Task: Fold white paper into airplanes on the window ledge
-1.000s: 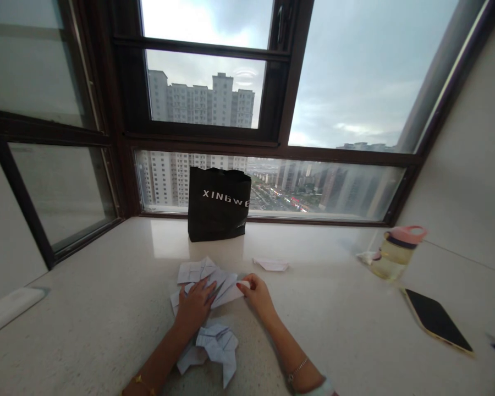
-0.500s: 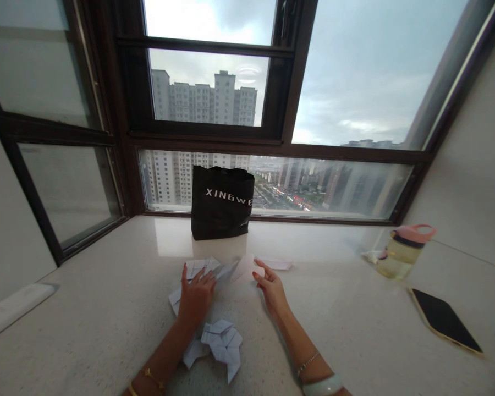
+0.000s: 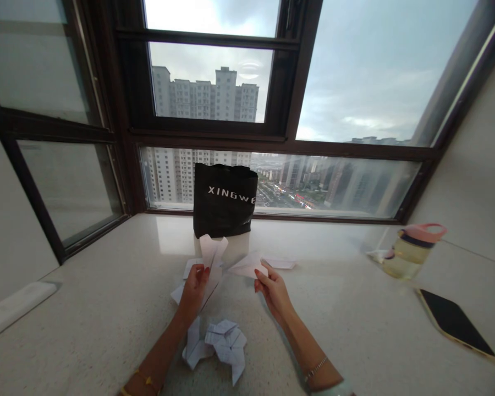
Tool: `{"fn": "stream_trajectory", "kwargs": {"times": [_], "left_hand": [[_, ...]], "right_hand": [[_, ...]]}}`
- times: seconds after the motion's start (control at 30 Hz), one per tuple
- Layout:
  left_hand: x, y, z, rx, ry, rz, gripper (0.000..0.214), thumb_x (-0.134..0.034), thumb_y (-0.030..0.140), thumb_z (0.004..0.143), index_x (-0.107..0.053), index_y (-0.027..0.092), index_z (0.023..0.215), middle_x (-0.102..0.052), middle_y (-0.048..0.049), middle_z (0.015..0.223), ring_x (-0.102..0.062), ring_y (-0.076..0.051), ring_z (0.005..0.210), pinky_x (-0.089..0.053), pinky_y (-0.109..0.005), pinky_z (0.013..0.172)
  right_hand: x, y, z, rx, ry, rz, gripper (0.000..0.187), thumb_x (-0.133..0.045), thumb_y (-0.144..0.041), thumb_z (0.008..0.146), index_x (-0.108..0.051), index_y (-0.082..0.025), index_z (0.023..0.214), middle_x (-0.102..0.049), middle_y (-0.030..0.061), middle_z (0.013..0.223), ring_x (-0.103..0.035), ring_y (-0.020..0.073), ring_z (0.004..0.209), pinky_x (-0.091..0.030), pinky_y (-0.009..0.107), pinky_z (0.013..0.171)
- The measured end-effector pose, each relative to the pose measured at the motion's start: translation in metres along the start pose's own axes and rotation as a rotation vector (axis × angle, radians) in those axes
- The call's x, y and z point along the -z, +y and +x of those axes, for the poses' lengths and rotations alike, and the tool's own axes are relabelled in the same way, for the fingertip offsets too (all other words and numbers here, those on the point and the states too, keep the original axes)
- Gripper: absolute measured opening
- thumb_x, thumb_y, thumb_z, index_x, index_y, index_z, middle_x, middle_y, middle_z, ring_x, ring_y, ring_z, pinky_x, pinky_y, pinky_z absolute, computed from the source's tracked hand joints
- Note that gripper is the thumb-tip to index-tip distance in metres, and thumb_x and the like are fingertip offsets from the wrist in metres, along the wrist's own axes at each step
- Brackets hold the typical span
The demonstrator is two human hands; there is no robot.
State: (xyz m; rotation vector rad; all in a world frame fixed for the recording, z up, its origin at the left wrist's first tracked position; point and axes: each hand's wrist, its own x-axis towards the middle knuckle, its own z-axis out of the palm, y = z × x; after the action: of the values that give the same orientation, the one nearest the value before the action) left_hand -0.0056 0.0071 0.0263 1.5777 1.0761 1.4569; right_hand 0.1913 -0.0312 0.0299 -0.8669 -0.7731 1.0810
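Observation:
My left hand [image 3: 195,286] is closed on a white paper airplane [image 3: 213,254], raised in front of the bag with its wide end up. My right hand [image 3: 271,286] pinches a second white paper airplane [image 3: 247,265], whose point faces left. Just behind the right fingers lies another folded paper [image 3: 281,264]. More folded paper [image 3: 192,266] shows partly behind my left hand. Nearer to me, a many-folded paper shape [image 3: 227,342] lies against a smaller folded paper [image 3: 195,349] on the pale counter [image 3: 148,324].
A black bag [image 3: 224,212] stands by the window at the back. To the right are a bottle with a pink lid [image 3: 410,256] and a dark phone or tablet [image 3: 456,322]. A long white object [image 3: 18,308] lies at the left edge.
My left hand, which lay spread over the papers, has taken hold of a paper airplane and lifted it. My right hand keeps its paper airplane in nearly the same place.

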Motion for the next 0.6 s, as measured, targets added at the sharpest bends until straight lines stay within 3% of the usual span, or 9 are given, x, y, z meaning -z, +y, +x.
{"fn": "stream_trajectory", "kwargs": {"times": [0.1,0.17,0.3,0.37,0.47,0.6], "left_hand": [[0.004,0.003,-0.002,-0.213,0.088,0.082,0.024,-0.044,0.041,0.078,-0.050,0.018,0.078,-0.059,-0.0058,0.087,-0.056,-0.017,0.082,-0.045,-0.027,0.068],[0.008,0.007,-0.005,-0.343,0.131,0.159,0.019,-0.043,0.036,0.080,-0.050,0.018,0.082,-0.057,-0.0081,0.100,-0.055,-0.018,0.091,-0.045,-0.030,0.074],[0.010,0.012,-0.012,-0.426,0.045,0.218,0.017,-0.039,0.029,0.083,-0.047,0.019,0.094,-0.059,-0.0065,0.094,-0.060,-0.013,0.070,-0.049,-0.027,0.062],[0.009,0.011,-0.011,-0.450,-0.006,0.265,0.016,-0.039,0.028,0.083,-0.048,0.019,0.093,-0.060,-0.0050,0.087,-0.060,-0.012,0.065,-0.049,-0.025,0.059],[0.009,0.009,-0.008,-0.559,-0.027,0.338,0.013,-0.041,0.025,0.083,-0.052,0.019,0.083,-0.061,-0.0047,0.084,-0.060,-0.013,0.072,-0.049,-0.027,0.066],[0.010,0.008,-0.006,-0.641,-0.068,0.373,0.014,-0.044,0.022,0.081,-0.057,0.019,0.079,-0.062,-0.0056,0.086,-0.059,-0.015,0.084,-0.048,-0.029,0.075]], "right_hand": [[0.000,-0.003,0.000,-0.004,0.031,0.049,0.039,-0.073,-0.028,0.053,-0.061,-0.015,0.087,-0.055,-0.0042,0.055,-0.049,0.0078,0.041,-0.041,0.021,0.040],[0.001,-0.004,0.000,0.009,0.063,0.093,0.035,-0.074,-0.025,0.051,-0.060,-0.017,0.083,-0.057,-0.0043,0.057,-0.052,0.0087,0.043,-0.042,0.020,0.040],[0.005,-0.003,0.003,0.025,0.042,0.096,0.023,-0.071,-0.020,0.052,-0.063,-0.017,0.073,-0.062,-0.0018,0.065,-0.058,0.0109,0.052,-0.044,0.018,0.040],[0.008,-0.004,0.005,0.050,0.040,0.098,0.017,-0.068,-0.016,0.052,-0.064,-0.017,0.069,-0.065,0.0011,0.076,-0.061,0.0130,0.063,-0.049,0.020,0.050],[0.015,-0.008,0.009,0.109,0.053,0.162,0.012,-0.065,-0.014,0.054,-0.065,-0.016,0.066,-0.066,0.0029,0.084,-0.060,0.0166,0.080,-0.050,0.025,0.070],[0.021,-0.020,0.011,0.205,0.081,0.223,0.009,-0.062,-0.017,0.058,-0.064,-0.019,0.067,-0.067,0.0019,0.083,-0.060,0.0170,0.082,-0.048,0.030,0.076]]}}
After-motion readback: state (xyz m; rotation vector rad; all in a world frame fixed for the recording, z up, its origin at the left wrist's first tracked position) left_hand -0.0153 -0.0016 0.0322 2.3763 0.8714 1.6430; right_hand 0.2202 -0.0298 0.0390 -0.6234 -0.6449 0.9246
